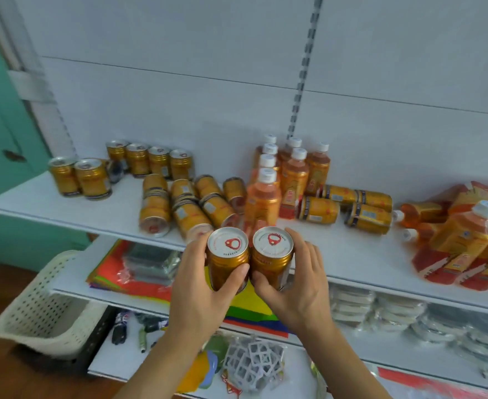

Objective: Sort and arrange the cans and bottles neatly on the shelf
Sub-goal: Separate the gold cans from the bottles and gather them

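Left hand (pixel 205 283) grips one upright gold metal can (pixel 228 262); right hand (pixel 294 283) grips another (pixel 272 257) (cans touching), before the white shelf's (pixel 64 208) front edge. Behind: toppled gold cans (pixel 179 208), then upright orange plastic bottles (pixel 283 174).

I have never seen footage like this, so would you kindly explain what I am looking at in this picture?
There is no machine here: a camera worn on a person's head looks forward and down at their two bare hands. The left hand grips one gold can, and the right hand grips another can, side by side in front of a white shelf. On the shelf stand upright cans at the back left, cans lying on their sides in the middle, and orange bottles with white caps.
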`<state>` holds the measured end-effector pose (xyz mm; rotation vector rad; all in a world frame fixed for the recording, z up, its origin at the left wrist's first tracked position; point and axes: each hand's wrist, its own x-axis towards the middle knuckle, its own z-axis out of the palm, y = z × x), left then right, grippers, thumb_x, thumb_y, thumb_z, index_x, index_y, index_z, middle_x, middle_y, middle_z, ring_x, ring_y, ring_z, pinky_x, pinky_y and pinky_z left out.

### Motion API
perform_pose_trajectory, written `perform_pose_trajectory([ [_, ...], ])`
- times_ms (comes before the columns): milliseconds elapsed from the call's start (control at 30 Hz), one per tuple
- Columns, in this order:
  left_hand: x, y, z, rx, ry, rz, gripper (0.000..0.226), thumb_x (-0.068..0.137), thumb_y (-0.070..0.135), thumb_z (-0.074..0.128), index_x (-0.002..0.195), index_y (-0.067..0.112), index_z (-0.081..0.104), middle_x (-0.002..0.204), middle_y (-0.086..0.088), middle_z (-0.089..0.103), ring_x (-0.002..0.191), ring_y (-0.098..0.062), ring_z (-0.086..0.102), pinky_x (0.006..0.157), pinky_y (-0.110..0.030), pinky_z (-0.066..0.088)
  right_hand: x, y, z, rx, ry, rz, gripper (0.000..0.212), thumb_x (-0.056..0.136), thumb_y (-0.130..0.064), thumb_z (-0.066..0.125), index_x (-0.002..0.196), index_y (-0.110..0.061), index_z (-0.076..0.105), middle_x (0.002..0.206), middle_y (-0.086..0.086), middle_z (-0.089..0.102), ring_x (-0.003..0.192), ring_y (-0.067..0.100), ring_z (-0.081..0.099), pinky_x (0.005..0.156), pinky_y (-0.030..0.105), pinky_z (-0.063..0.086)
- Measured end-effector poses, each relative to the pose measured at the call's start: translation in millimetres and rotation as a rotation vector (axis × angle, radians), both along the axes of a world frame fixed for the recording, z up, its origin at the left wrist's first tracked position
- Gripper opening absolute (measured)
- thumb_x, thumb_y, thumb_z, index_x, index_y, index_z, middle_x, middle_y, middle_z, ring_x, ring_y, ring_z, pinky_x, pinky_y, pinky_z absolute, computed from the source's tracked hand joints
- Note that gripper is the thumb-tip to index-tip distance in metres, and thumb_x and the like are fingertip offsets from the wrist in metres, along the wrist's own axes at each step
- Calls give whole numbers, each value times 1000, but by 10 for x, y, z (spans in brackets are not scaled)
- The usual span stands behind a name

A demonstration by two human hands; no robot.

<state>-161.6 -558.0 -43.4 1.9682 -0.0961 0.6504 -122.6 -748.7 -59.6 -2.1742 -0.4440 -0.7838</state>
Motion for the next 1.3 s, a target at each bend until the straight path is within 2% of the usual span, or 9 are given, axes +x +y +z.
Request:
perform_pose_trajectory([
  [100,-252,582,30,-7,-27,66,65,88,58,75,141,27,53,131,16,61,126,-2,56,97,-8,42,-197,655,5,33,7,26,85,78,-51,81,148,-15,49,130,-12,58,120,13,54,101,33,50],
  [200,-459,1176,13,-26,-21,136,62,88,55,79,139,29,54,131,18,60,127,-7,59,98,-16,48,-339,1302,21,42,32,77,85,80,-51,80,150,-16,49,131,-14,56,121,9,52,105,23,43],
  [367,-676,2059,-12,-21,5,262,74,84,66,72,145,31,51,135,17,60,129,-6,57,100,-18,49,-398,2231,55,11,48,188,91,82,-53,82,156,-16,44,139,-14,55,126,5,49,105,29,45],
  [500,-584,2594,-14,-11,47,353,78,83,69,71,148,34,49,139,18,60,131,0,55,102,-16,47,-225,2813,46,-18,78,212,92,82,-54,82,156,-17,43,140,-3,60,132,16,52,109,34,48],
  [767,187,3447,-6,64,131,386,76,80,59,81,145,39,48,139,19,58,124,-7,58,102,-36,54,602,3722,10,27,83,159,92,83,-49,83,158,-19,41,135,1,61,126,19,50,102,32,44],
  [933,782,3852,5,103,188,345,74,82,53,84,144,37,48,137,19,57,120,-3,58,96,-25,54,1092,4086,-33,34,142,125,91,84,-51,80,159,-26,35,126,0,61,121,22,51,101,41,50],
  [1067,1160,4103,-75,83,215,316,71,82,50,86,141,40,48,135,17,60,120,-6,60,96,-29,57,1350,4277,-133,-13,184,104,88,85,-55,74,159,-27,36,119,-1,60,113,23,54,93,46,53],
  [1200,1427,4307,-142,87,228,279,71,83,48,85,142,37,48,134,18,59,120,-6,58,90,-18,48,1445,4433,-240,-65,220,78,86,86,-57,74,158,-27,38,120,-2,61,114,22,55,92,45,54],
  [1300,1574,4439,-213,99,222,228,71,83,51,83,142,35,47,136,16,59,122,-5,57,96,-24,52,1477,4535,-296,-79,244,26,89,87,-61,73,160,-24,37,121,-1,62,115,21,56,93,45,54],
])
